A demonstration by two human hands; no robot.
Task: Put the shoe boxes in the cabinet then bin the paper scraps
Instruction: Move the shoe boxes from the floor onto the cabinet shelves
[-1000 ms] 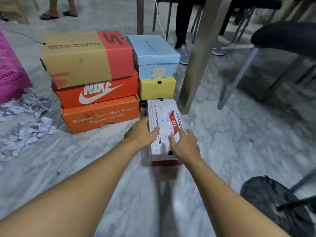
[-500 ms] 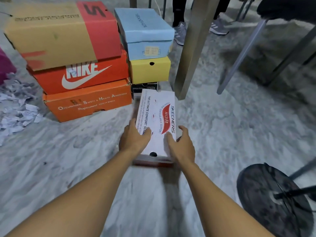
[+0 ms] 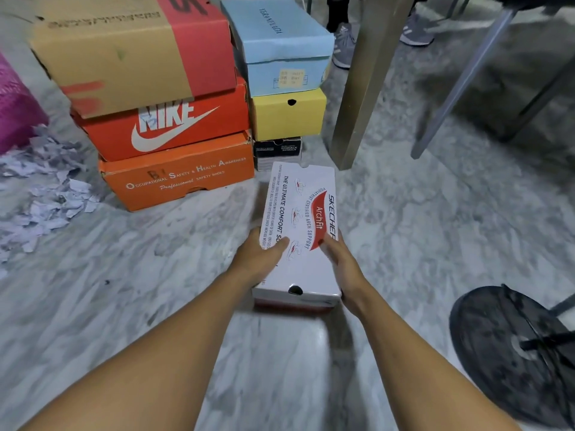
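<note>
White Skechers box (image 3: 300, 231) lid shut, contents hidden, clamped at both long sides: left hand (image 3: 259, 259) fingers wrapped on left edge, right hand (image 3: 340, 262) fingers pressed on right edge. Behind, two stacks: tan-and-red box (image 3: 130, 51) on Nike box (image 3: 165, 129) on orange safety-shoe box (image 3: 177, 172); blue box (image 3: 280, 45) on yellow box (image 3: 287, 115) on dark box (image 3: 277, 150). All shut. Paper scraps (image 3: 40, 194) heaped left on grey marble floor (image 3: 435, 228), beside pink basket (image 3: 15, 110). Metal table leg (image 3: 364, 82) right of stacks.
</note>
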